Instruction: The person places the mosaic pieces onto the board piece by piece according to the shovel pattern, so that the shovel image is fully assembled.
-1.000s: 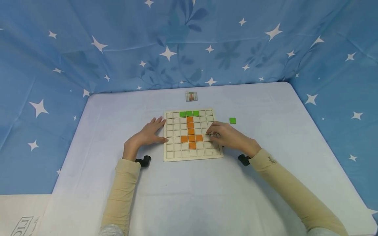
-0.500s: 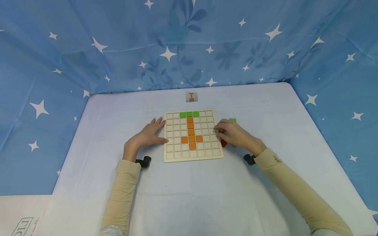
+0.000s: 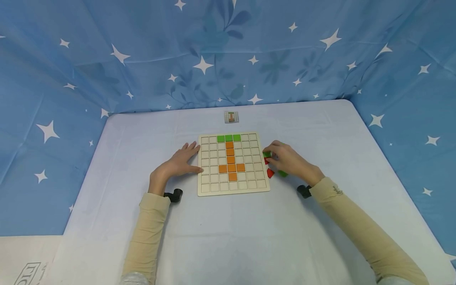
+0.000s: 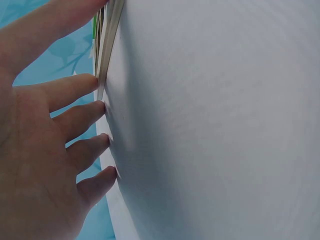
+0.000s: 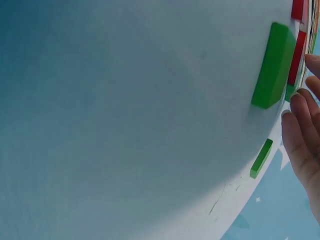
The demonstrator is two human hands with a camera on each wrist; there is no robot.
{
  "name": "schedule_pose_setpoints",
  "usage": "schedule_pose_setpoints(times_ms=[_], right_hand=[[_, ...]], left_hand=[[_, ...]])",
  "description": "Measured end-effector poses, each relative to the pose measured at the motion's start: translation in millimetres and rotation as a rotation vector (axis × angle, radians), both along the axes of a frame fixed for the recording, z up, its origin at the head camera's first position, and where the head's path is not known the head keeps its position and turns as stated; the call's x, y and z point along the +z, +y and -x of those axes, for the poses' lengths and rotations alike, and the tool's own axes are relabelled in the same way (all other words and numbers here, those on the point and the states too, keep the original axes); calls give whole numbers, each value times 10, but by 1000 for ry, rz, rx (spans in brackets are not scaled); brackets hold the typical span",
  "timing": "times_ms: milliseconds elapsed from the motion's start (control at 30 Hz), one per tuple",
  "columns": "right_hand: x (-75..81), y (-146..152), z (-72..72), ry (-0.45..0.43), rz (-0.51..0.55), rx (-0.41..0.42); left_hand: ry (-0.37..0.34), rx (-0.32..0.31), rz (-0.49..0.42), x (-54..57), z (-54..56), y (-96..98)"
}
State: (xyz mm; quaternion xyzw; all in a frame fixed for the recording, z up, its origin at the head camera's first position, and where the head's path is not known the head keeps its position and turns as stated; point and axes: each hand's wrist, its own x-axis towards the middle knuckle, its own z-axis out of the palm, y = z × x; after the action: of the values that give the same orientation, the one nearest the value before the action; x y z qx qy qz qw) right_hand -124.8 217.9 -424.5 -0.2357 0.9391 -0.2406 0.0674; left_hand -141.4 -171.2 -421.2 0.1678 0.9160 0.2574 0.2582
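Observation:
In the head view a cream grid board (image 3: 213, 186) lies mid-table. It bears a row of green tiles (image 3: 228, 138) at the top and orange tiles (image 3: 231, 160) in a cross-like figure below. My left hand (image 3: 178, 161) is spread, its fingertips and thumb at the board's left edge. My right hand (image 3: 285, 157) is beside the right edge, thumb and forefinger pinching a green square tile (image 3: 267, 154). Just below that tile shows a bit of a red tile (image 3: 266, 161); another red tile (image 3: 270, 173) and a green piece (image 3: 283, 173) lie nearer me, partly under the hand.
A small pattern card (image 3: 231, 117) lies behind the board on the white-covered table (image 3: 228, 237). A separate green tile (image 5: 261, 159) shows farther off in the right wrist view. A blue star-patterned curtain (image 3: 149, 59) surrounds the table's far side and both flanks.
My right hand has moved off the board's right part, rightward and slightly away from me. Red and green tiles it covered are in sight, and a green one shows between its fingers. The left hand stays put.

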Motion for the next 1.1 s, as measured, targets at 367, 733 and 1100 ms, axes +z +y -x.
schedule_pose_setpoints(times_ms=[367,733,1100], right_hand=[[1,-2,69,-64,-38,-35],[5,-9,78,-44,-47,-25],[11,-63,102,-75,17,-53]], left_hand=[[-2,2,-5,-17,-13,-21],[-3,-1,1,-47,6,-14],[2,0,10,-39,16,-19]])
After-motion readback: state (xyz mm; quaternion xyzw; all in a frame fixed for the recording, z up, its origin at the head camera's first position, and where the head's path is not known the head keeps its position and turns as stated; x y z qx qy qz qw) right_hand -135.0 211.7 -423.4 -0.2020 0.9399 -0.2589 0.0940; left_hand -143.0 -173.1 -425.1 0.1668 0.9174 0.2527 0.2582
